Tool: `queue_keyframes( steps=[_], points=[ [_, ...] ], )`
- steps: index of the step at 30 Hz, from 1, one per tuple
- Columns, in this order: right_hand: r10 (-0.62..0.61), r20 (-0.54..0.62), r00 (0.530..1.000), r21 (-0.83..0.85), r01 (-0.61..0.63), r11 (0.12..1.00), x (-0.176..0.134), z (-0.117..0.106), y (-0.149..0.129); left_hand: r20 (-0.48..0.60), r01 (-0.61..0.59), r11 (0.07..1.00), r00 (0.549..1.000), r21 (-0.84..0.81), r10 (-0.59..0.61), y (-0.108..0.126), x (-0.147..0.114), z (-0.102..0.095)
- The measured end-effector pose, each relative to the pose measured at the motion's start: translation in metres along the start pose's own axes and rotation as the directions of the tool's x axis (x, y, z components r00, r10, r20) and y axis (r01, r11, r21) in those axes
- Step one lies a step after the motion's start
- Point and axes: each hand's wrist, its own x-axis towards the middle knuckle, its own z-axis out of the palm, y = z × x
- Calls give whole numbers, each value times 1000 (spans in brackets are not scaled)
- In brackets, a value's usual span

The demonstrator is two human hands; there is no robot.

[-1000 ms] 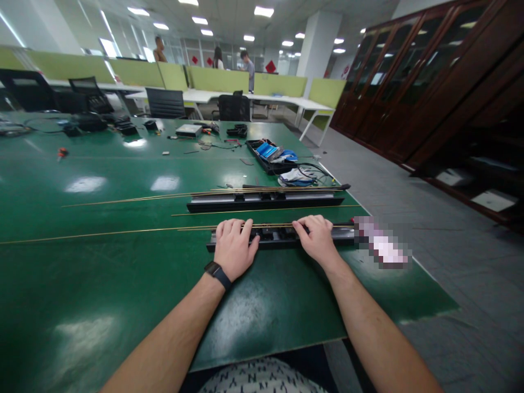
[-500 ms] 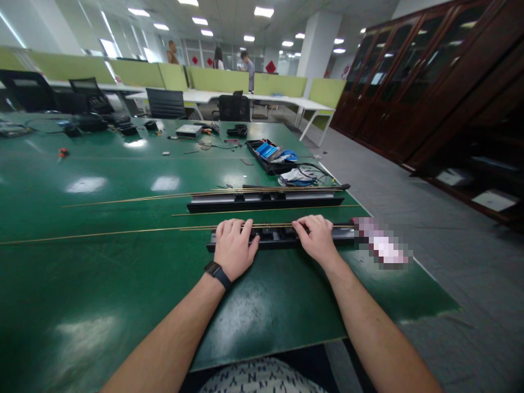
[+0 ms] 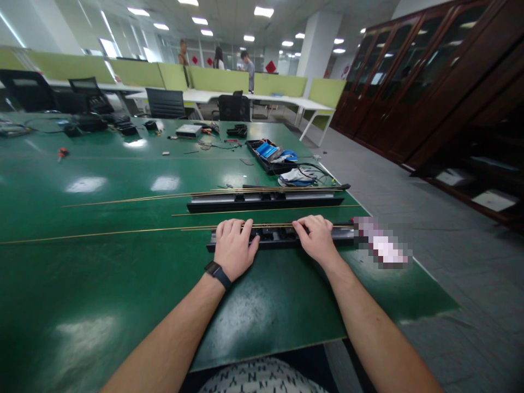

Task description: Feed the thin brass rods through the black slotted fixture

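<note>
On the green table, a long black and silver rail (image 3: pixel 344 236) lies crosswise in front of me. Thin brass-coloured rods (image 3: pixel 102 235) run along its far edge and stick out far to the left. My left hand (image 3: pixel 234 245), with a dark watch on the wrist, is closed over the left part of the rail. At the rail's right part, my right hand (image 3: pixel 317 240) is closed, thumb and forefinger pinching at a thin rod (image 3: pixel 271 225). The exact grip is partly hidden by the fingers. Between the hands, black fittings (image 3: pixel 272 234) show inside the rail.
A second rail (image 3: pixel 266 204) with rods on top lies beyond, and a single rod (image 3: pixel 229 212) between the rails. Farther back are a black tray (image 3: pixel 262 158) with blue items, gloves (image 3: pixel 298 176) and cables. A blurred pinkish object (image 3: pixel 382 243) sits near the table's right edge.
The left end of the shorter rod on the near rail has shifted very slightly right. Both hands look nearly still. A person in the background has moved right.
</note>
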Motion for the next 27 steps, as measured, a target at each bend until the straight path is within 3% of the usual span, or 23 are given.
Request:
queue_keyframes(
  steps=[27],
  points=[
    [19,5,1000,-6,-19,1000,0,-1,0,8,-1,1000,1000,10,1,0,0,-1]
  ],
)
